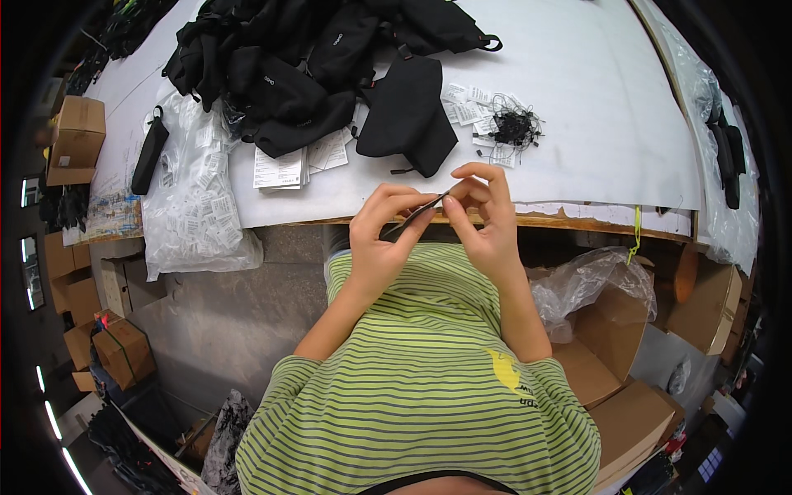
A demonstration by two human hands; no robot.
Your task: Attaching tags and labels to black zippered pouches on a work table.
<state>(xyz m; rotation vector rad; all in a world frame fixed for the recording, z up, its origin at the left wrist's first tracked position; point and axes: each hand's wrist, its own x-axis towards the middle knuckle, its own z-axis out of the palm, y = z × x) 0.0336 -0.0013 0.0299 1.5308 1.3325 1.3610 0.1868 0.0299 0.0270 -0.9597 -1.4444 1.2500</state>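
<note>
While showing almost edge-on in the head view, easy enough to place: a thin dark strip [417, 212], held before the body at the near edge of the white table [602, 165]. Gripped along its lower part between thumb and fingers of the left hand [377, 231]; pinched at the upper tip by thumb and finger of the right hand [487, 227], with that index finger arched clear.

Likely to slip if pinched too lightly at so narrow a tip, then liable to drop past the table edge onto the striped shirt [412, 346] or the floor [239, 330]. Could also twist if tugged unevenly. Some risk, too, of snagging in the tangle of black cords [516, 128] if swept across the tabletop; and of sliding, for the clear bag of white labels [206, 190] overhanging the edge, if nudged.

Heaped at the far left of the surface, black bags [289, 95]; nearer, one flat black bag [408, 107], between a stack of white cards [276, 169] and loose tags [469, 111]. Around the room, cardboard boxes [76, 136] to the left; to the right, crumpled clear plastic [606, 285] over an open carton [606, 330].
</note>
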